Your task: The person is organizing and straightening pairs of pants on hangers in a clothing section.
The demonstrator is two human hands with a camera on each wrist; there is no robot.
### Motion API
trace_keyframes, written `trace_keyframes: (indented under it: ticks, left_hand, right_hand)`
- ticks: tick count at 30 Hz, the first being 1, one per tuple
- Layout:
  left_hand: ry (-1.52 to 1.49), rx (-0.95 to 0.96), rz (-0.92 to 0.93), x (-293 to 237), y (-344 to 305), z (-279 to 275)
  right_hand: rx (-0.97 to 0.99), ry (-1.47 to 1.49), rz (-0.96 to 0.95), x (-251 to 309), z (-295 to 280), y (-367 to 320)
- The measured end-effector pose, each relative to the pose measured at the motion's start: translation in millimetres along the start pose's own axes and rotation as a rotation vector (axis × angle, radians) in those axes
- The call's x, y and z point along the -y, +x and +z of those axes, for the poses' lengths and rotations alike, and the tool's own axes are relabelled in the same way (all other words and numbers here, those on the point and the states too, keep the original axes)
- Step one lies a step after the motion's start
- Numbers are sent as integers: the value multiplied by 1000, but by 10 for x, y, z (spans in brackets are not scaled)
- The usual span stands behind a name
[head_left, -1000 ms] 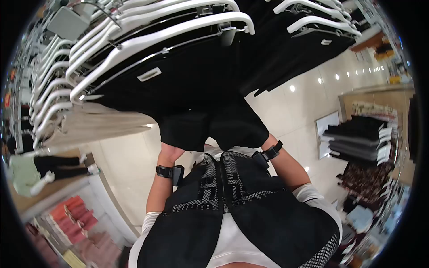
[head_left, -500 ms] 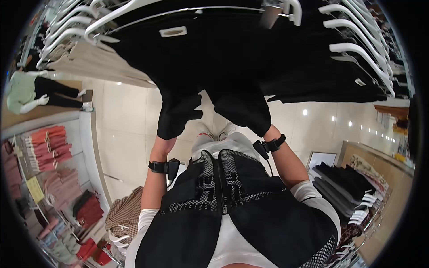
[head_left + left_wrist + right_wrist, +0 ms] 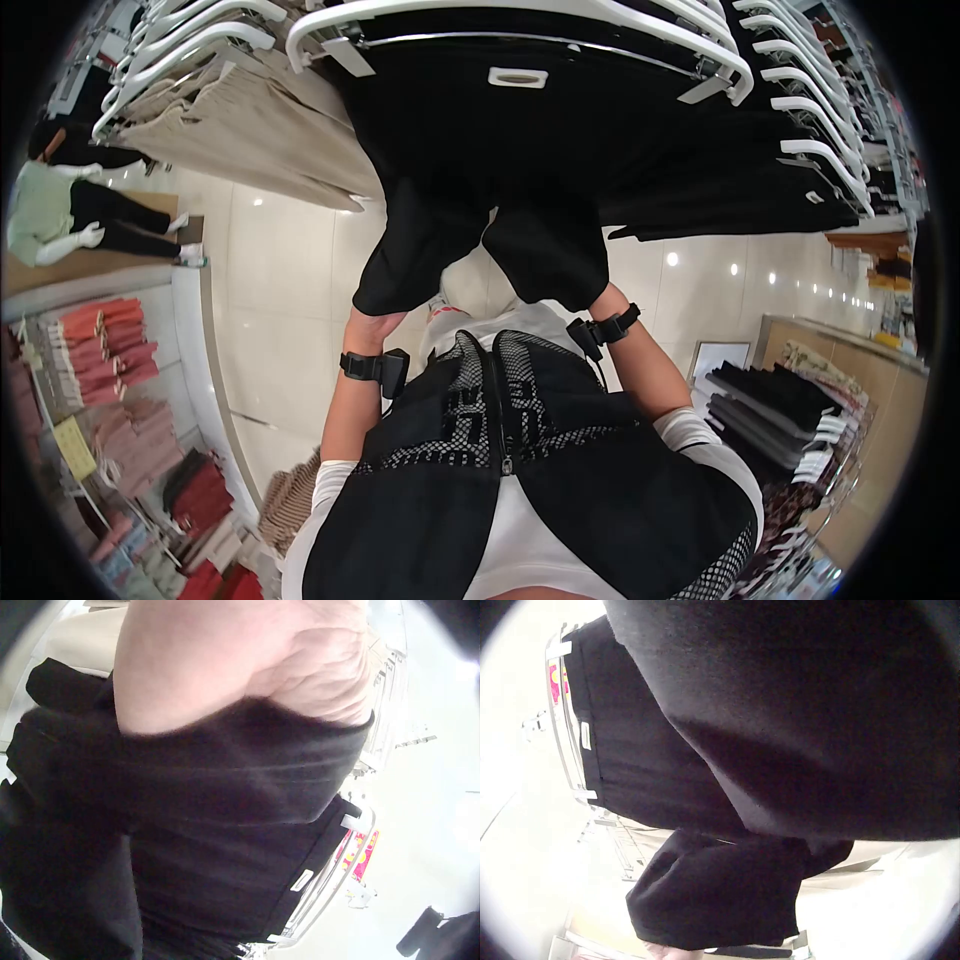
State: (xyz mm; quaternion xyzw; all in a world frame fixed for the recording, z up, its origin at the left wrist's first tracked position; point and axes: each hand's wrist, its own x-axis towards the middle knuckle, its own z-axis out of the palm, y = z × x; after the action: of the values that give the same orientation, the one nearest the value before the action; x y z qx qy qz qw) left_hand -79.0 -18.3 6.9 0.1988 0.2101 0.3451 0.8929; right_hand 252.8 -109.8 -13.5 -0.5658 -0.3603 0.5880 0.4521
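From where I stood, the black trousers hung by the waist from a white hanger, right in front of the person, with both legs drawn out toward the body. The left hand was under the end of one leg and the right hand under the other. The head view showed little beyond the wrists. The left wrist view gave more: the bare heel of the left hand running in beneath the cloth, its fingers covered, so I couldn't tell how they held. In the right wrist view a black leg filled much of the scene and blocked the right hand; its grip I couldn't tell either. That view did catch a bit of the left hand below the far leg. Both wrist views also showed a pink and yellow card behind the hanger, which the head view didn't.

Beige trousers hung to the left, more black garments to the right. Farther off were a mannequin in pale green, pink clothes on shelving and a rack of dark clothes.
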Motion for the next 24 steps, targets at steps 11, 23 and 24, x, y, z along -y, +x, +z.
trace_keyframes:
  ticks: [11,23,24]
  left_hand:
    - [-141,308,-377,-959,739,-810]
    - [-126,350,-563,-857,974,-697]
    - [-128,334,-557,-865,951,-686]
  right_hand:
    - [-256,88,-19,228,858,140]
    - [-408,214,-27,218,866,-211]
    - [-400,211,-32,213,846,-169]
